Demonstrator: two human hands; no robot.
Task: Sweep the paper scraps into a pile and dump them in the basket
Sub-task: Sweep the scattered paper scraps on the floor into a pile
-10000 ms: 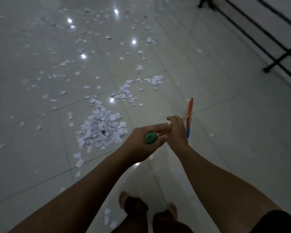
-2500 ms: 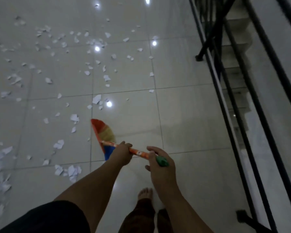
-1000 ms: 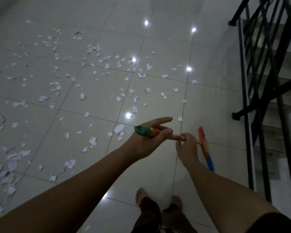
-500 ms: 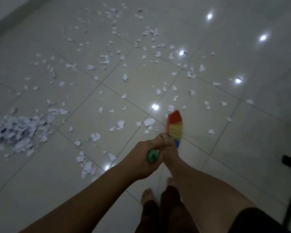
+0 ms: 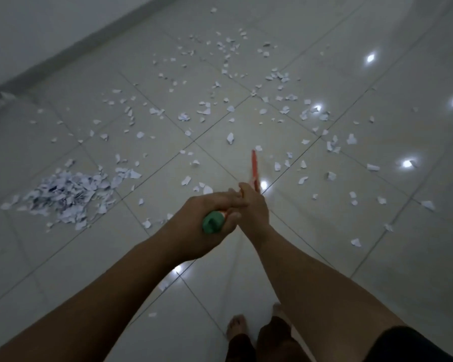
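Both hands are wrapped around the handle of a small broom, seen almost edge-on. The left hand is closed around the green end cap at the top of the handle, and the right hand is closed on the orange shaft just beyond it, the two hands touching. The broom's head points away from the person and shows only as a thin red edge; whether its bristles touch the tiled floor cannot be told.

The sweeping step is in hand, and judging by the floor it is perhaps halfway. A good-sized pile of paper scraps lies well to the left of the broom, while loose scraps are strewn widely beyond and to the right of the broom, and a few lie just left of the hands, between broom and pile. A wall runs along beyond the pile. No basket or dustpan is in view.

The next move probably calls for setting the bristles down on the far side of the nearest loose pieces and drawing them leftward toward the pile in low, short strokes, since light paper flicks away easily; the scraps farthest to the right of the broom will need several passes
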